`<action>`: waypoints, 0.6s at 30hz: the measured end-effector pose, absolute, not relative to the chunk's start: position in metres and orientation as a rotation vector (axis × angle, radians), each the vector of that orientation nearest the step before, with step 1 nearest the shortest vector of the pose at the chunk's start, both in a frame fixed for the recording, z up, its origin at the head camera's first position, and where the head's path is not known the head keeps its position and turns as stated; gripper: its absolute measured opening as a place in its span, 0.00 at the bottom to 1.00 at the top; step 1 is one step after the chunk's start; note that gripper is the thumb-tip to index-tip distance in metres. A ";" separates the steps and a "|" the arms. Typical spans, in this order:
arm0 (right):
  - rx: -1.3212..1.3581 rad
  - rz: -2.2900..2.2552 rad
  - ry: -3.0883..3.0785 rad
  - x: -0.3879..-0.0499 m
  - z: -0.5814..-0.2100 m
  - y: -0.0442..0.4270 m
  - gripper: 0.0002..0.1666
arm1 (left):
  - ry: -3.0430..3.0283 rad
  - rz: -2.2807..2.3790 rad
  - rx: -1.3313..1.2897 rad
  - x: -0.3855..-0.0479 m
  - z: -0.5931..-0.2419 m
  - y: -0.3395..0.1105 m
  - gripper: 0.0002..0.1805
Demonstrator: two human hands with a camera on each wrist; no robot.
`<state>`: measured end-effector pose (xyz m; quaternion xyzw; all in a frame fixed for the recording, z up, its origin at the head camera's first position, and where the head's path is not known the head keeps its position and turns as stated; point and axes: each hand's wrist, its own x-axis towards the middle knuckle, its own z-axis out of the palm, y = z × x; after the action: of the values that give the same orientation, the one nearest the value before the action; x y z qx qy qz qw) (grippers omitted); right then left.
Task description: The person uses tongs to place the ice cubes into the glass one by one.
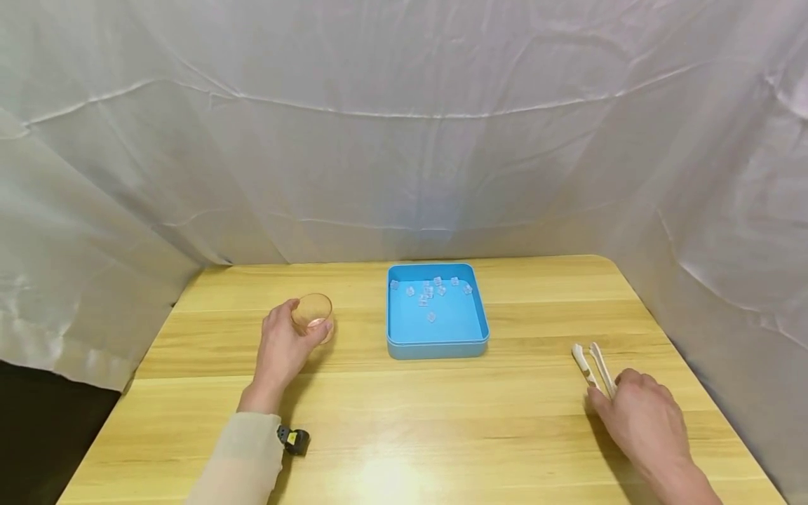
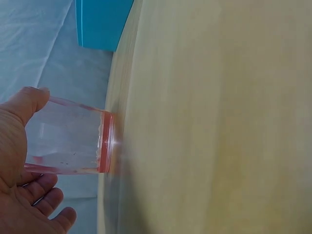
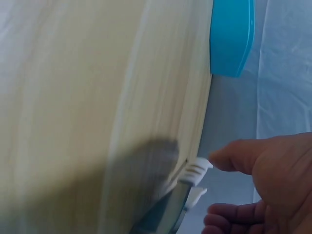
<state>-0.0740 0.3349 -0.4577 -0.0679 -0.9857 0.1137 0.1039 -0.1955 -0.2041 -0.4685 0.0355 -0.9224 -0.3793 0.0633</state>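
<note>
My left hand (image 1: pixel 282 348) holds a clear orange-tinted cup (image 1: pixel 313 306) by its sides, thumb on the near side. In the left wrist view the thumb lies against the rim of the cup (image 2: pixel 68 136), and several fingers show below it; the cup's base is at the table surface. At the right, a pair of white tongs (image 1: pixel 602 368) lies on the table with its two arms spread. My right hand (image 1: pixel 650 417) is over their near end. The right wrist view shows its thumb and fingers apart, beside the tongs (image 3: pixel 194 171), with no grip visible.
Between the hands, towards the back, stands a blue square box (image 1: pixel 438 350) with several small clear cubes (image 1: pixel 424 300) inside. The wooden table (image 1: pixel 442 428) reaches to a grey cloth (image 1: pixel 404 175) hanging behind and along the sides. A black wrist device (image 1: pixel 295 441) sits at the left cuff.
</note>
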 end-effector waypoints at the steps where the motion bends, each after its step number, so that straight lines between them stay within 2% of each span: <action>1: -0.207 0.328 -2.927 -0.073 -0.458 0.337 0.26 | -2.787 -1.142 0.101 -0.194 -0.469 -0.203 0.52; 8: -0.192 0.306 -3.091 -0.072 -0.459 0.344 0.30 | -2.796 -1.139 0.065 -0.180 -0.471 -0.199 0.52; 18: -0.300 0.453 -3.321 -0.075 -0.455 0.349 0.24 | -2.826 -1.136 0.021 -0.158 -0.468 -0.182 0.49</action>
<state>-0.0749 0.3490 -0.4551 -0.0885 -0.9807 0.1339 -0.1114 -0.1580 -0.1821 -0.4681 0.0070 -0.9268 -0.3725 0.0481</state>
